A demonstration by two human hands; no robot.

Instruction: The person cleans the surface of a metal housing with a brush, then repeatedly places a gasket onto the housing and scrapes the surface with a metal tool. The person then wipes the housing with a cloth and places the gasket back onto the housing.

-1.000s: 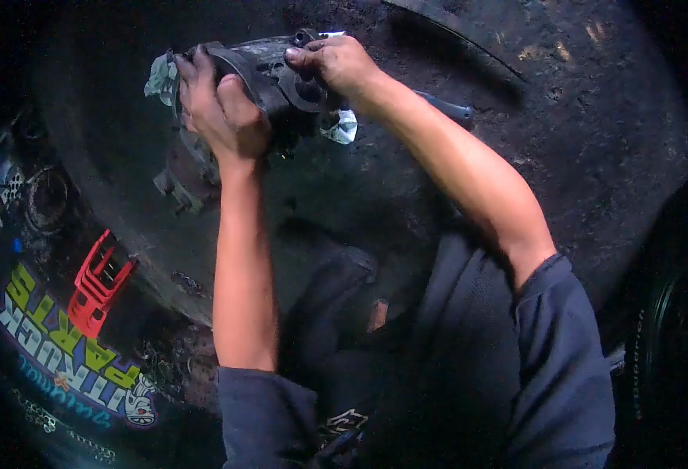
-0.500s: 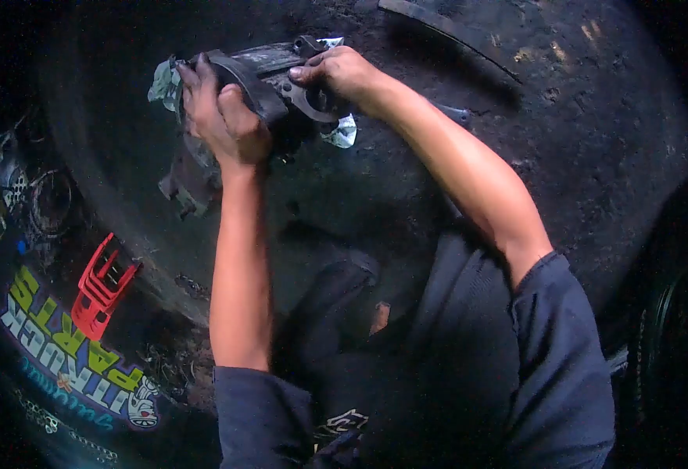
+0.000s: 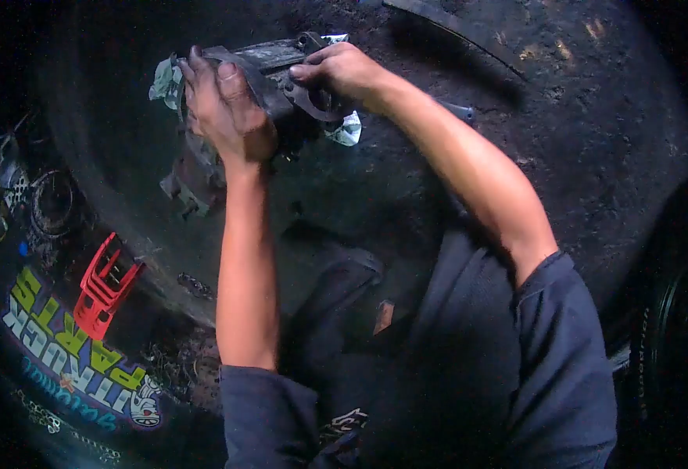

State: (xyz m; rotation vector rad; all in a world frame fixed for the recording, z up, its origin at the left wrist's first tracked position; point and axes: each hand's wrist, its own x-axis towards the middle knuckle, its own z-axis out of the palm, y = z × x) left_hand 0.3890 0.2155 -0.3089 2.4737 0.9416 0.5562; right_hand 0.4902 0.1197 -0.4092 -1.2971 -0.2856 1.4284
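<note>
A dark, greasy metal part (image 3: 270, 57), which looks like a brake caliper, lies under both hands at the upper middle of the head view. My left hand (image 3: 233, 117) is wrapped over its left side, thumb raised along the curved body. At its right end, my right hand (image 3: 345, 72) grips a flange with a round opening, thumb pressed on top. Pale, crumpled cloth or paper (image 3: 166, 82) sticks out beyond the left fingers. Another pale scrap (image 3: 346, 129) shows below the right hand. The fingertips of my right hand are partly hidden.
A long curved dark strip (image 3: 453, 31) lies at the top on the grimy surface (image 3: 594, 156). Near my right forearm is a small bluish-grey piece (image 3: 463, 112). Lower left, a red bracket-like object (image 3: 103, 293) lies beside a lettered sign (image 3: 82, 352). A tyre (image 3: 657, 352) stands at right.
My left thumb has shifted up along the part. The right hand keeps its grip, and the part stays in nearly the same place.
</note>
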